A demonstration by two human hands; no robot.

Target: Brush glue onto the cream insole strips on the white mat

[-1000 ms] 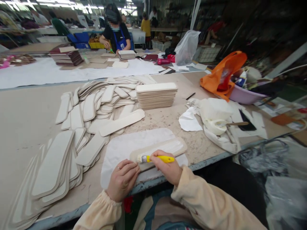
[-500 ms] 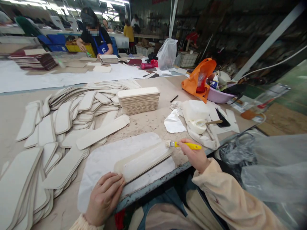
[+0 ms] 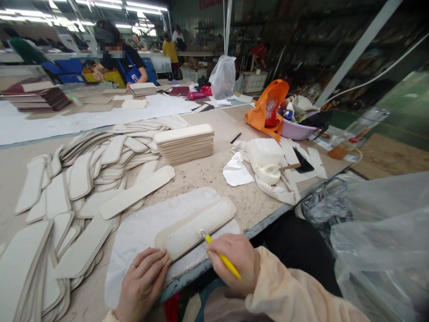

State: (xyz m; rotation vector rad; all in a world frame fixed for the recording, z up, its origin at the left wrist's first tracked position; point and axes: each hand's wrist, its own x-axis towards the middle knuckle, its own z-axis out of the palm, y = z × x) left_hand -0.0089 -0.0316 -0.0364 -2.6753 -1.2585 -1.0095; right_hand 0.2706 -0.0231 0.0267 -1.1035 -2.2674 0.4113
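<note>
A long cream panel (image 3: 191,226) with rounded ends lies slantwise near the table's front edge, with a wet sheen along its middle. Under it is a white sheet (image 3: 129,241). My left hand (image 3: 144,279) grips the near left end of the panel, fingers pressed together at its edge. In my right hand (image 3: 236,259) is a yellow-handled paintbrush (image 3: 230,267), its bristles touching the panel's near long edge around the middle. Many similar loose panels (image 3: 80,176) spread over the left side, and a neat stack of panels (image 3: 184,145) stands behind.
At right, a white tub (image 3: 266,154) and a small open pot with a stick (image 3: 270,173) sit on cloth by a dark phone (image 3: 303,160). Beyond are an orange bag (image 3: 268,109) and a lilac basin (image 3: 298,129). A co-worker (image 3: 124,62) works across the table.
My right hand has drawn the brush left and toward me, from the panel's far right end to its near long edge. My left hand stays at the panel's left end.
</note>
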